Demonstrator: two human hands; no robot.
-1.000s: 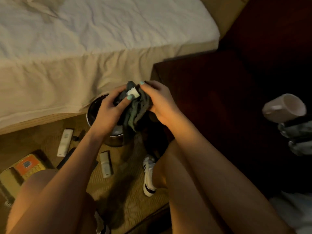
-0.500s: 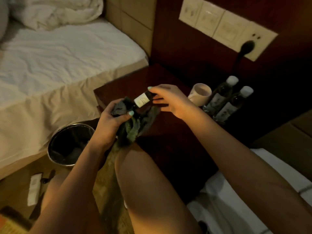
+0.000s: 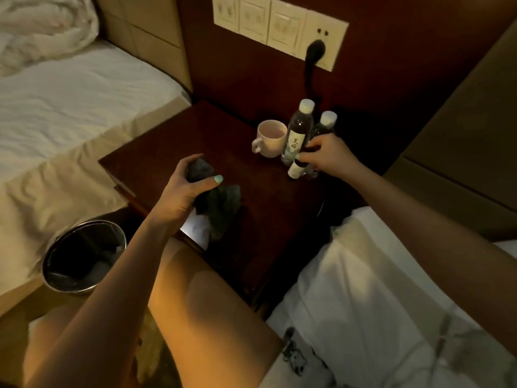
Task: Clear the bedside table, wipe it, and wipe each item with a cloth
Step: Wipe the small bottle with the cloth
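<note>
Dark cloth (image 3: 221, 204) at table (image 3: 195, 135) front; sm. bottle (image 3: 294, 168) by water bottles (image 3: 299, 133)

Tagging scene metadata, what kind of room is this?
Probably a hotel guest room: a dark bedside table sits between a white-sheeted bed and a second bed, a multi-switch wall panel hangs above it, and water bottles and a mug stand on it.

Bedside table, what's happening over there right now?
A person is partway through cleaning it. Their left hand grips a bunched dark cloth above the front edge of the bedside table. Their right hand pinches a small bottle by its top, low at the back right, beside two water bottles and a mug standing on the table. A metal bin sits on the floor to the left.
</note>
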